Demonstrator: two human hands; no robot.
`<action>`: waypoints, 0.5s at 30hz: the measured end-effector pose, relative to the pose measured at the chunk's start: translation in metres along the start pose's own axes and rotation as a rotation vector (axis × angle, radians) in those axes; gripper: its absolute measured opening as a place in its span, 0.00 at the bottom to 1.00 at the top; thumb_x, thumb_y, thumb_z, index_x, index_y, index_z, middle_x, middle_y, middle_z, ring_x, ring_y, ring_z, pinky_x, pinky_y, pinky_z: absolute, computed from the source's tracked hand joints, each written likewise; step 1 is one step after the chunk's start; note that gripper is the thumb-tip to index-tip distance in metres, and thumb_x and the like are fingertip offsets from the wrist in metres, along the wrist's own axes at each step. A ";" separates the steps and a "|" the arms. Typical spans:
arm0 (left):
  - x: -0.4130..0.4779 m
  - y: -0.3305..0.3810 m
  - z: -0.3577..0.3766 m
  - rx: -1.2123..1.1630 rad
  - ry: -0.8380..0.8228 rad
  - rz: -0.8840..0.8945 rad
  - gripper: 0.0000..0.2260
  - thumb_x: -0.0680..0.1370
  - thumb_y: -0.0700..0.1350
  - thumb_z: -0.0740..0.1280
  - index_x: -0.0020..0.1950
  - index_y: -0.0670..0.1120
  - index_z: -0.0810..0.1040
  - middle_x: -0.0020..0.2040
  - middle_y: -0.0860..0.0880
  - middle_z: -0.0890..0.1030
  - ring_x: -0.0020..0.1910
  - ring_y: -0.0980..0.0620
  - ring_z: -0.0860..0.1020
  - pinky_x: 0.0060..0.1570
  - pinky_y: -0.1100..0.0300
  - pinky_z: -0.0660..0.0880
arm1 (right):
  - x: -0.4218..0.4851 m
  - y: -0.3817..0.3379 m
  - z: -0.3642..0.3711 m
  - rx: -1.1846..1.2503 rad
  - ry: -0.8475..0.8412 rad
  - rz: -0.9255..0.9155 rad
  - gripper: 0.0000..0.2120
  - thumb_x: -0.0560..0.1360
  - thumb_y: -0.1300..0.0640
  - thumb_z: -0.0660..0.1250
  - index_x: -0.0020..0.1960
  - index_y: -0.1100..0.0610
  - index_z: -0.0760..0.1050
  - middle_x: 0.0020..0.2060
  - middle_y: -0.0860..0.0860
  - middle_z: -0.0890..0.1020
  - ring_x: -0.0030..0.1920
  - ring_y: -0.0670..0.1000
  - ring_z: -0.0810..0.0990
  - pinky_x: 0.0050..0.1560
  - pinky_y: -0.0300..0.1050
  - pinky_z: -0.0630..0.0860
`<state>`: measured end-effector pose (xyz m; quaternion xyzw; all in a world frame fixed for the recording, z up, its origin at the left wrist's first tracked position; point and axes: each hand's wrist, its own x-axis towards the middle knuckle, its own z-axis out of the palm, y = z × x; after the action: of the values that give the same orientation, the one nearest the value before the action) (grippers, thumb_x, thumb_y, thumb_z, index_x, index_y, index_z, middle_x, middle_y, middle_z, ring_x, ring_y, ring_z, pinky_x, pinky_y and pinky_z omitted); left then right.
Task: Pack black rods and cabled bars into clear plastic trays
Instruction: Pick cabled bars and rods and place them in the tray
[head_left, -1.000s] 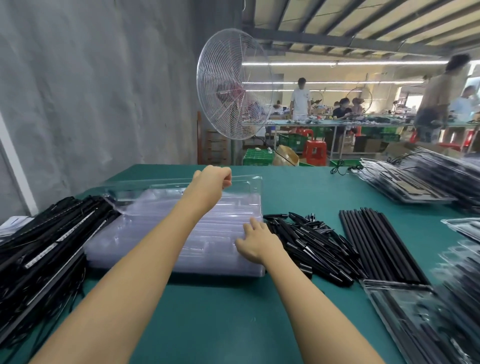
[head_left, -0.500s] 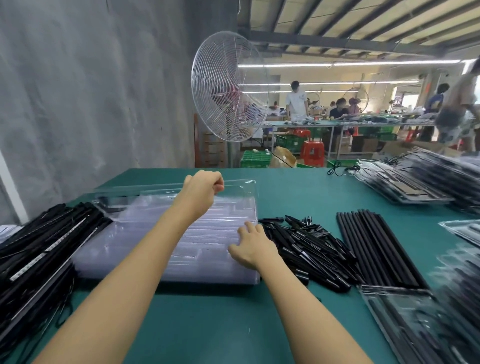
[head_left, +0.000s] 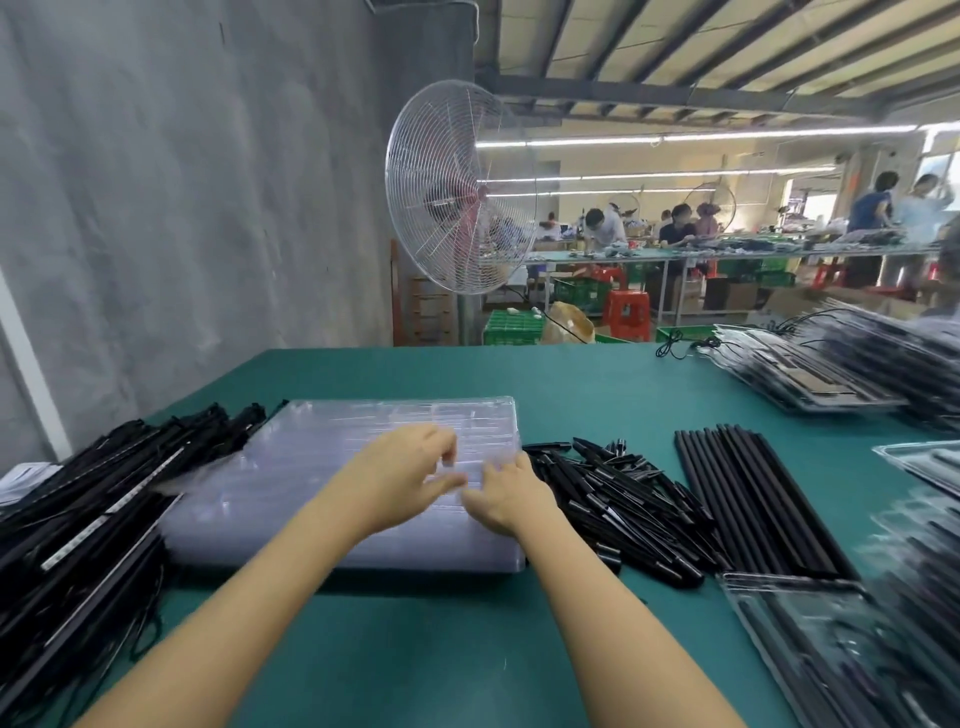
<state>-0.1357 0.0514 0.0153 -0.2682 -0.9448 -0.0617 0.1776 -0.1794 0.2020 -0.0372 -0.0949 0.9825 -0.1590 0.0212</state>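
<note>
Left hand (head_left: 404, 475) now beside right hand (head_left: 508, 496), top tray (head_left: 395, 415) flat again.

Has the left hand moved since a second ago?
Yes. Against the tray stack, the left hand has come back from the far edge to the middle, near the right hand.

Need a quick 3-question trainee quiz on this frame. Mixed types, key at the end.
1. True or false: the left hand and the right hand are both over the stack of clear trays.
2. Where do the cabled bars lie relative to that stack? A: to its left. B: to its right. C: on top of it.
3. Fill in: the neat row of long rods lies on a ___ table top.

Key: 1 true; 2 A; 3 green.
</note>
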 end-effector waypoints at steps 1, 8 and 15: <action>-0.002 0.002 0.006 0.051 -0.047 -0.004 0.15 0.77 0.57 0.63 0.55 0.47 0.72 0.47 0.51 0.73 0.49 0.50 0.72 0.47 0.59 0.67 | 0.000 -0.001 0.000 0.016 0.007 0.012 0.32 0.77 0.41 0.53 0.75 0.56 0.54 0.75 0.55 0.56 0.74 0.55 0.53 0.68 0.54 0.63; 0.013 0.004 0.001 0.055 0.057 -0.072 0.12 0.81 0.45 0.59 0.63 0.53 0.75 0.56 0.51 0.75 0.55 0.49 0.73 0.53 0.57 0.70 | 0.003 -0.004 0.000 -0.126 0.042 0.012 0.29 0.81 0.45 0.47 0.77 0.57 0.49 0.77 0.53 0.51 0.75 0.54 0.48 0.71 0.54 0.56; 0.023 -0.019 -0.063 -0.074 0.346 -0.207 0.07 0.79 0.44 0.63 0.53 0.52 0.79 0.50 0.51 0.84 0.49 0.47 0.82 0.46 0.53 0.77 | 0.008 -0.002 0.004 -0.127 0.058 0.014 0.30 0.80 0.44 0.47 0.77 0.59 0.48 0.77 0.52 0.48 0.76 0.54 0.45 0.73 0.55 0.49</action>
<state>-0.1453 0.0334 0.0816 -0.1612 -0.9198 -0.1596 0.3202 -0.1868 0.1969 -0.0402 -0.0846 0.9914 -0.0991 -0.0124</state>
